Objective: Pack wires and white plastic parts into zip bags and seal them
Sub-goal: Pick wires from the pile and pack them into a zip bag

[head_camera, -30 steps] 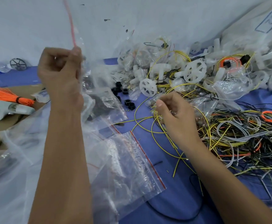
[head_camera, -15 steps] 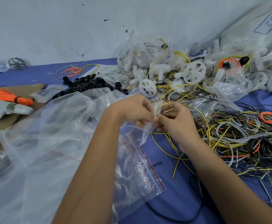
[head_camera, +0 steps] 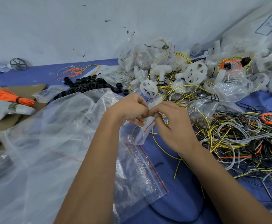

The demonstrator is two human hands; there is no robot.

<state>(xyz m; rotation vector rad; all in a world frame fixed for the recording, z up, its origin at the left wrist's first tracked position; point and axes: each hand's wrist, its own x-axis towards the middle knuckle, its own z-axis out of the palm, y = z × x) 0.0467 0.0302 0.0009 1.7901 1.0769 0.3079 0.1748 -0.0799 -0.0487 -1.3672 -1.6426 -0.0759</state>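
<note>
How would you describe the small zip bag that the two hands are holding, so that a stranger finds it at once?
Start from the blue table cover and look at its middle, where the left hand and right hand meet. Pinched between their fingertips hangs the small zip bag. Unlike the bigger clear bags lying flat below, it is lifted and crumpled, its red zip line bent.

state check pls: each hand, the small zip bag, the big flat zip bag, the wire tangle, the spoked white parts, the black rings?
left hand: closed, pinching small zip bag
right hand: closed, pinching same bag
small zip bag: held up between hands, seal state unclear
large zip bag: lying flat, untouched
wire tangle: loose, unbagged
white spoked parts: piled, some bagged
black rings: heaped loose
</note>
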